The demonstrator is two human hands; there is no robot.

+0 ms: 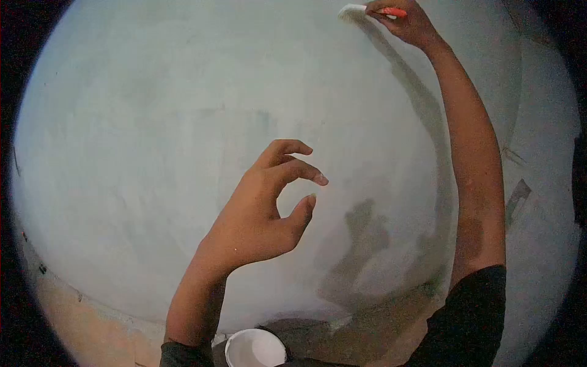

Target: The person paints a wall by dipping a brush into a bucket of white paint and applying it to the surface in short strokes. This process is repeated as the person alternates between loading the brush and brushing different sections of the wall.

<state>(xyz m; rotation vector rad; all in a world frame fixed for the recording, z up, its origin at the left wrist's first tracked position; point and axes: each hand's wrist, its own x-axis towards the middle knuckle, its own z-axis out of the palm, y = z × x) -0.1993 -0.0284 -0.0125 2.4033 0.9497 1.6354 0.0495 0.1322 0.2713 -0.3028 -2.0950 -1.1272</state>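
At the top right, my right hand (pixel 406 23) is closed around the orange handle of a paintbrush (pixel 353 10). Its pale bristles point left and lie right at the surface of the whitish wall (pixel 183 73). My left hand (pixel 269 208) hovers in front of the wall near the middle of the view. Its fingers are curled but apart from the thumb, with nothing between them. A whitish mark shows on one fingertip. Both arms cast shadows on the wall.
A white bucket (pixel 255 348) stands on the floor at the bottom, between my forearms. The wall's lower edge meets a brownish floor (pixel 79 324). On the right, the wall turns at a corner, with a dark patch (pixel 518 199) on the adjoining surface.
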